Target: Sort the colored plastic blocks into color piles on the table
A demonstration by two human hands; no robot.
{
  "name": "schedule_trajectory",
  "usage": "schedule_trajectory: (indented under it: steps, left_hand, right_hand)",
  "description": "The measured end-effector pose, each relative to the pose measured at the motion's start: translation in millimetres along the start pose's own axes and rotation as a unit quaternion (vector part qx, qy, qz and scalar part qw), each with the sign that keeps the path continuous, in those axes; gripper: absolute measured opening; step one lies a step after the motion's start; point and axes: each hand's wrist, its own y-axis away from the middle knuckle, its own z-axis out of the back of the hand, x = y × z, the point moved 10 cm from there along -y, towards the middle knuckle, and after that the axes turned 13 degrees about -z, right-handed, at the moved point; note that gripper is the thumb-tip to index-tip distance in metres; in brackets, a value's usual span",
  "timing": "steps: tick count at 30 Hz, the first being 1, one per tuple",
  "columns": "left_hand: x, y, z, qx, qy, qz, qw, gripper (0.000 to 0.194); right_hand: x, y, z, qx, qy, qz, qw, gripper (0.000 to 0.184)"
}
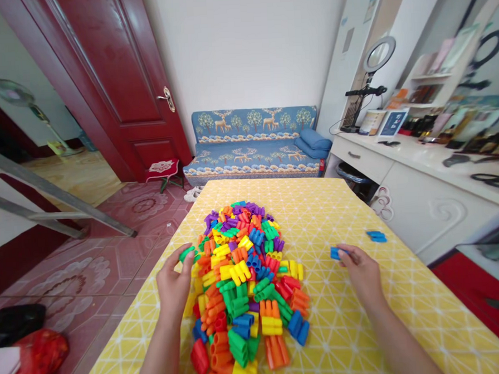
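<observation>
A heap of colourful plastic toy blocks (239, 271), each shaped like joined tubes, covers the left and middle of the table. At its left edge, my left hand (173, 277) pinches a green toy block (186, 253) between thumb and fingers. Over to the right, away from the heap, my right hand (360, 267) grips a blue toy block (335, 253) by its near end, low over the cloth. Another blue toy block (376, 236) lies alone farther right, beyond that hand.
The table (317, 206) wears a yellow cloth with white lines. A blue patterned sofa (256, 147) stands behind it. To the right is a white dresser (433, 183) with cosmetics and a ring light (380, 54). A metal ladder (62, 208) leans at left, near a red door (122, 76).
</observation>
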Motion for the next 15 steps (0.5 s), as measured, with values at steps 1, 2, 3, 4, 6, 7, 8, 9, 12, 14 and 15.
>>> schedule_trajectory:
  steps: [1,2,3,4,6,7,8,9,12,14,15]
  left_hand:
    - [17.5,1.2,-1.2,-0.008,0.025,0.034,0.999,0.047]
    - [32.8,3.9,-6.8,-0.005,0.055,0.066,0.996,0.051]
    - [45.4,7.7,-14.4,0.002,0.087,0.095,0.992,0.055]
    - [54.1,11.4,-21.8,0.007,0.119,0.114,0.986,0.059]
    - [62.9,17.5,-32.7,0.013,0.16,0.135,0.978,0.065]
    - [64.3,19.4,-35.8,0.015,0.173,0.139,0.975,0.067]
    - [64.8,20.6,-37.3,0.019,0.178,0.141,0.974,0.067]
    - [65.3,21.2,-37.4,0.021,0.178,0.142,0.973,0.067]
    - [69.2,21.4,-34.6,0.024,0.176,0.148,0.973,0.067]
    - [73.7,21.3,-33.6,0.023,0.176,0.15,0.973,0.067]
    - [75.9,21.2,-34.1,0.024,0.177,0.149,0.973,0.068]
  right_hand:
    - [-8.0,-11.8,12.3,-0.017,0.078,0.021,0.997,0.038]
    - [-11.5,-18.7,23.3,-0.041,0.141,0.054,0.988,0.04]
    - [-12.5,-21.0,31.5,-0.066,0.192,0.091,0.975,0.043]
    - [-11.3,-19.5,36.6,-0.088,0.226,0.126,0.962,0.047]
    - [-7.7,-10.6,37.8,-0.11,0.263,0.179,0.942,0.052]
    - [-7.3,-6.6,34.2,-0.105,0.278,0.19,0.936,0.051]
    - [-7.6,-3.8,29.2,-0.093,0.293,0.195,0.931,0.047]
    - [-8.5,-2.5,24.4,-0.079,0.305,0.197,0.928,0.043]
    - [-14.3,-10.5,20.8,-0.046,0.314,0.194,0.928,0.036]
    - [-18.5,-24.3,31.7,-0.053,0.309,0.195,0.929,0.036]
    - [-20.1,-32.7,42.0,-0.072,0.305,0.196,0.929,0.035]
